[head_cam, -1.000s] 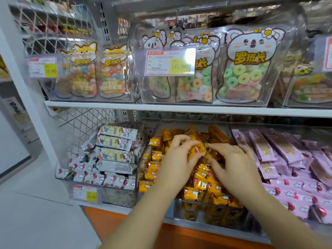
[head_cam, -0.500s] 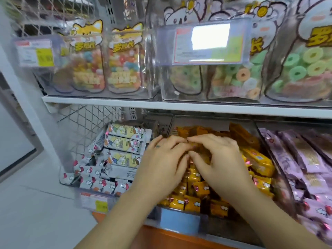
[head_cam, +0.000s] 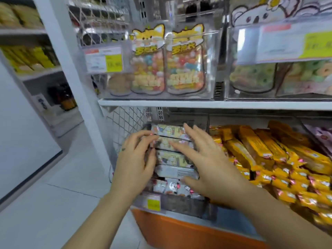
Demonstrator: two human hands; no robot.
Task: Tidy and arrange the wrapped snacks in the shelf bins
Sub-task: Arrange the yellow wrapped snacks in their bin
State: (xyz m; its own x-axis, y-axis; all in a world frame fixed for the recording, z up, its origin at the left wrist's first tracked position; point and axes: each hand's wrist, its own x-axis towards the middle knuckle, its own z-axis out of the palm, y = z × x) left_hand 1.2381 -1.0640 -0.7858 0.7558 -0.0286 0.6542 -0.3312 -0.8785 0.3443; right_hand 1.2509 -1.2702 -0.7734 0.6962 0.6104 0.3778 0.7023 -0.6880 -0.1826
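Note:
A clear bin at the left end of the lower shelf holds a stack of pale wrapped snack bars lying crosswise, with small wrapped pieces in front. My left hand lies on the stack's left side, fingertips on the upper bars. My right hand is spread over the stack's right side with straight fingers, the thumb near the lowest bar. Neither hand is curled round a bar. To the right, another bin holds orange-yellow wrapped snack bars.
The shelf above carries clear bins of candy bags with price tags. A wire mesh panel closes the shelf's left end. A white upright and grey floor lie left. Pink wrapped snacks show at the far right.
Both hands have left the orange-yellow snacks and moved left onto the pale bars in the left bin. The view has swung left and closer.

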